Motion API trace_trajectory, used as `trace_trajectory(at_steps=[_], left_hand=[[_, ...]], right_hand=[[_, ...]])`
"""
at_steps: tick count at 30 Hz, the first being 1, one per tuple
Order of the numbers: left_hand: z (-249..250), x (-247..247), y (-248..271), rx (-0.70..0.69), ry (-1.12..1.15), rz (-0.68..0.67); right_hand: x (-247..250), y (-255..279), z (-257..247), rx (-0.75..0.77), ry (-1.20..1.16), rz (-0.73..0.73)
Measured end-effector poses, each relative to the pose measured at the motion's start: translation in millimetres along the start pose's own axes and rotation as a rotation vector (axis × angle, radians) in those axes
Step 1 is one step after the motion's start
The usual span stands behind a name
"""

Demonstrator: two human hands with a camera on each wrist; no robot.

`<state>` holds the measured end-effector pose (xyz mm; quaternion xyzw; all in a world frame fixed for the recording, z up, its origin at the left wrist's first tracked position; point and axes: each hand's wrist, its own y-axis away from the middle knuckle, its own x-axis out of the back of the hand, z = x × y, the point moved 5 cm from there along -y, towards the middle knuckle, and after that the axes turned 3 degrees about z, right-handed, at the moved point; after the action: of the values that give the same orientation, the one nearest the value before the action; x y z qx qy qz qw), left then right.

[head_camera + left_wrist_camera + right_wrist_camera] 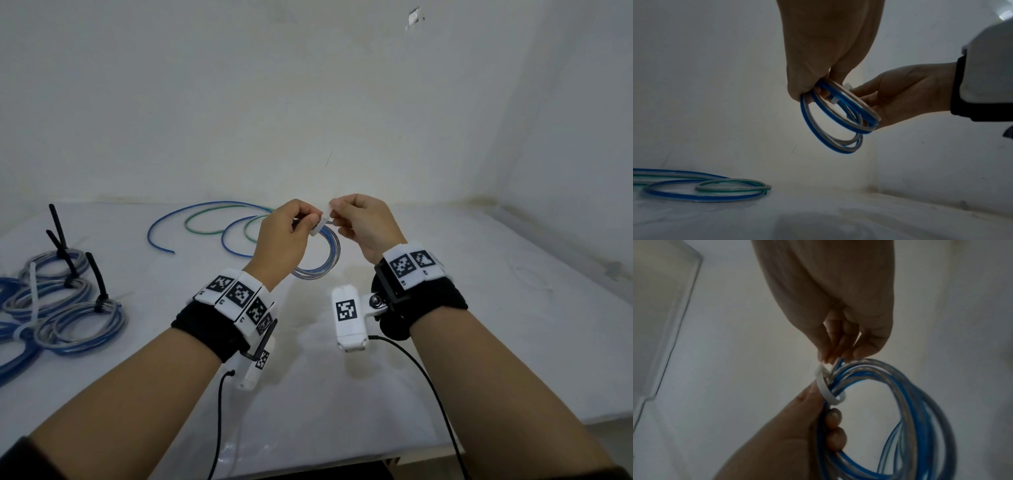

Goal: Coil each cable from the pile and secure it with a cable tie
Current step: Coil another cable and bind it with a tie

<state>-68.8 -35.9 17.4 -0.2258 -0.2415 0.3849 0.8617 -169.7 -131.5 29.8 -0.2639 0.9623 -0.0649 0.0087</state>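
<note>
A coiled blue-and-clear plastic cable (322,263) hangs above the white bench (445,342), its top bunched in the curled fingers of the left hand (286,236). The right hand (363,222) pinches a white plastic cable tie (825,386) looped around the coil. Loose blue and green cables (205,219) lie behind; tied coils (68,308) rest far left.
</note>
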Motion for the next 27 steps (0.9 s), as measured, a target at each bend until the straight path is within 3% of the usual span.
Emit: trace_trajectory(at_steps=[12, 17, 20, 27], left_hand=[[14.7, -7.6, 0.9, -0.066, 0.030, -0.154], [10.8, -5.7, -4.7, 0.012, 0.049, -0.093], [10.7, -4.4, -4.5, 0.039, 0.093, -0.085], [8.1, -5.9, -5.7, 0.037, 0.079, -0.120]], right_hand=[[5.8, -15.1, -8.0, -0.016, 0.075, 0.175], [-2.7, -10.7, -8.7, -0.088, -0.081, 0.016], [-6.1, -6.4, -9.3, -0.060, -0.037, -0.063], [-8.8, -14.0, -6.7, -0.080, 0.043, 0.020]])
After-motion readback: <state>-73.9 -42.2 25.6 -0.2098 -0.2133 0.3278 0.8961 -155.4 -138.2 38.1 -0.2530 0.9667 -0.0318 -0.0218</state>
